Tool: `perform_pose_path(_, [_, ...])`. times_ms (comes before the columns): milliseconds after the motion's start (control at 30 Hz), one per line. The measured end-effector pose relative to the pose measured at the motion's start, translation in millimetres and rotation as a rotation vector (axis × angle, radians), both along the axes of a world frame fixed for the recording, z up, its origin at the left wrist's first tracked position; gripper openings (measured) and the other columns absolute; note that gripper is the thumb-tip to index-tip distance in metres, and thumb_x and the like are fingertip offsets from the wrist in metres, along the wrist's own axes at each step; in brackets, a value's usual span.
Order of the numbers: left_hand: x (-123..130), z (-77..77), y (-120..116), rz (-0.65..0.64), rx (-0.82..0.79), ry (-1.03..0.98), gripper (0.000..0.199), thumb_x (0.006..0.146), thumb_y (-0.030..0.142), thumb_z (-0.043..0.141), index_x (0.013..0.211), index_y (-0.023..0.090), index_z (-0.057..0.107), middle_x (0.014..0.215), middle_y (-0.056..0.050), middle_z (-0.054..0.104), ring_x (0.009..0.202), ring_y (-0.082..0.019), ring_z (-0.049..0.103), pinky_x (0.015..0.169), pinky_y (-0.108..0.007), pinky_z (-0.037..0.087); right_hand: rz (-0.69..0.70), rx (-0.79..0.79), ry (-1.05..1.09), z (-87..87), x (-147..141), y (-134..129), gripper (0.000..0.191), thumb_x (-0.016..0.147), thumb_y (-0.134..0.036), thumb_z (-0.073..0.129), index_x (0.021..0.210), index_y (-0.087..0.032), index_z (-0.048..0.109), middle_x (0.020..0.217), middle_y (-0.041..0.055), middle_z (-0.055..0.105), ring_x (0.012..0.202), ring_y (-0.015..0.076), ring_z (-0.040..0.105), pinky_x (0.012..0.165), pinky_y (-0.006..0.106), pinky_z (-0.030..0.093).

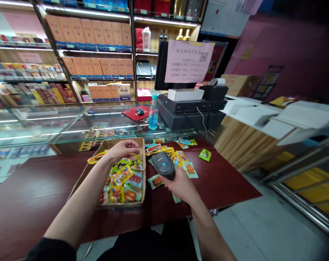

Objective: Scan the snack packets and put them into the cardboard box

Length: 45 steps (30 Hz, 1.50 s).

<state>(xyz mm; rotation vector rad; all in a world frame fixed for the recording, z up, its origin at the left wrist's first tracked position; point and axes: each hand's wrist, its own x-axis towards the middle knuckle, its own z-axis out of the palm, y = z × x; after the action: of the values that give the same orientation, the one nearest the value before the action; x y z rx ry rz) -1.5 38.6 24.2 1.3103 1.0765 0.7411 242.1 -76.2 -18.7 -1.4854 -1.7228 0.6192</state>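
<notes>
My right hand [180, 183] is wrapped round the handle of a dark grey barcode scanner [162, 163], which has a small blue light on top. The scanner hangs over loose snack packets on the dark red table. My left hand [123, 150] hovers above the far part of a cardboard box [143, 174], fingers loosely curved and apart, with nothing visible in them. Inside the box lie many small packets of sausage snacks, among them a yellow packet [123, 174] and a clear-green one [130, 194]. Right of the box, more yellow packets [179, 156] are heaped.
A green packet [205, 154] lies apart on the table [221, 181]. Behind stand a glass counter [104, 119], a blue-capped bottle [153, 114], a mouse [140, 111] on a red mat, and a till monitor with a pink paper sign [188, 61]. Stocked shelves line the back.
</notes>
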Motion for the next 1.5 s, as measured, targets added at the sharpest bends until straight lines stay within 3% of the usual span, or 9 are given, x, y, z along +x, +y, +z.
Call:
perform_pose_path(133, [51.8,-7.9,17.9,-0.158,-0.022,0.025,0.034,0.056,0.031,0.082,0.08,0.017,0.062,0.075,-0.001,0.065,0.069,-0.013,0.063,0.063,-0.027,0.054,-0.066,0.022,0.013,-1.0,25.2,-3.7,0.032,0.075,-0.03,0.065,0.105,-0.019,0.065,0.099,0.0079,0.072,0.094,0.0242,0.067,0.081,0.033,0.05])
perform_pose_path(300, [127.2,-34.5,34.9,-0.313,0.038,0.125,0.03,0.055,0.026,0.081,0.077,0.015,0.064,0.069,-0.001,0.065,0.06,-0.01,0.059,0.055,-0.021,0.048,-0.21,-0.01,0.041,0.7,62.8,-18.1,0.031,0.077,-0.036,0.063,0.102,-0.018,0.066,0.091,0.0088,0.073,0.092,0.0263,0.068,0.074,0.032,0.052])
perform_pose_path(567, [232.8,-71.9,27.1,-0.596,0.248,0.387,0.021,0.06,0.028,0.075,0.077,0.017,0.067,0.066,-0.001,0.066,0.06,-0.013,0.061,0.053,-0.021,0.045,-0.45,-0.045,0.068,-9.6,107.0,-48.9,0.028,0.077,-0.039,0.062,0.096,-0.019,0.067,0.072,0.0065,0.072,0.08,0.0262,0.071,0.064,0.031,0.053])
perform_pose_path(733, [269.9,-91.0,16.9,-0.653,0.574,0.81,0.063,0.051,0.042,0.081,0.107,0.02,0.065,0.103,-0.007,0.068,0.095,-0.024,0.064,0.078,-0.027,0.048,-0.516,-0.066,0.065,-14.2,119.2,-62.8,0.025,0.078,-0.04,0.062,0.09,-0.019,0.066,0.072,0.0053,0.072,0.077,0.0242,0.07,0.063,0.029,0.052])
perform_pose_path(900, [280.1,-98.7,6.8,-0.757,0.802,1.085,0.071,0.05,0.051,0.081,0.108,0.013,0.065,0.111,-0.016,0.062,0.106,-0.032,0.058,0.091,-0.035,0.045,-0.517,-0.064,0.059,-13.3,123.8,-68.2,0.024,0.078,-0.038,0.061,0.091,-0.019,0.065,0.073,0.0044,0.072,0.076,0.023,0.07,0.062,0.028,0.052])
perform_pose_path(1100, [278.0,-97.4,-1.1,-0.756,0.83,1.065,0.051,0.058,0.034,0.077,0.103,0.012,0.067,0.108,-0.017,0.064,0.099,-0.031,0.062,0.084,-0.034,0.048,-0.507,-0.056,0.068,-13.3,121.5,-65.8,0.022,0.079,-0.037,0.06,0.091,-0.019,0.065,0.072,0.0049,0.072,0.076,0.0229,0.07,0.064,0.029,0.052])
perform_pose_path(1333, [259.5,-87.7,14.8,-0.57,0.636,0.76,0.029,0.065,0.023,0.066,0.092,0.017,0.073,0.088,-0.008,0.071,0.083,-0.022,0.065,0.075,-0.027,0.048,-0.478,-0.044,0.061,-10.1,112.7,-60.5,0.025,0.078,-0.038,0.061,0.093,-0.019,0.067,0.072,0.0057,0.072,0.077,0.0243,0.07,0.066,0.03,0.052])
perform_pose_path(1500, [217.8,-68.0,41.8,-0.415,0.371,0.415,0.024,0.065,0.021,0.067,0.088,0.017,0.074,0.074,-0.001,0.07,0.069,-0.015,0.062,0.067,-0.023,0.047,-0.407,-0.023,0.059,-7.6,96.1,-45.8,0.027,0.078,-0.038,0.062,0.096,-0.019,0.067,0.077,0.0061,0.073,0.08,0.0248,0.07,0.066,0.031,0.053])
